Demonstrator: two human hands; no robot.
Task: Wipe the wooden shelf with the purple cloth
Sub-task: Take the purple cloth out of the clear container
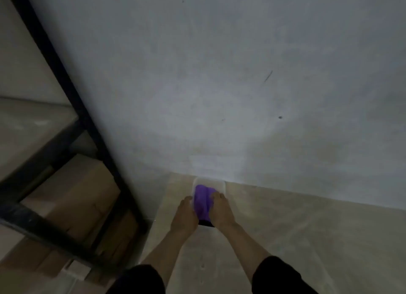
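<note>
The purple cloth (203, 202) lies bunched in a clear plastic container (220, 185) on the floor at the foot of the wall. My left hand (184, 216) grips the cloth's left side and my right hand (222, 210) grips its right side; both reach down with bare forearms and dark sleeves. The wooden shelf (28, 131) sits at the left in a black metal frame (66, 82), well apart from both hands. Something dark shows just under the cloth's near end; I cannot tell what it is.
A grey-white wall (219, 74) fills most of the view. The floor (307, 238) is pale tile. Cardboard boxes (77, 197) sit under the shelf inside the frame. The scene is dim and blurred.
</note>
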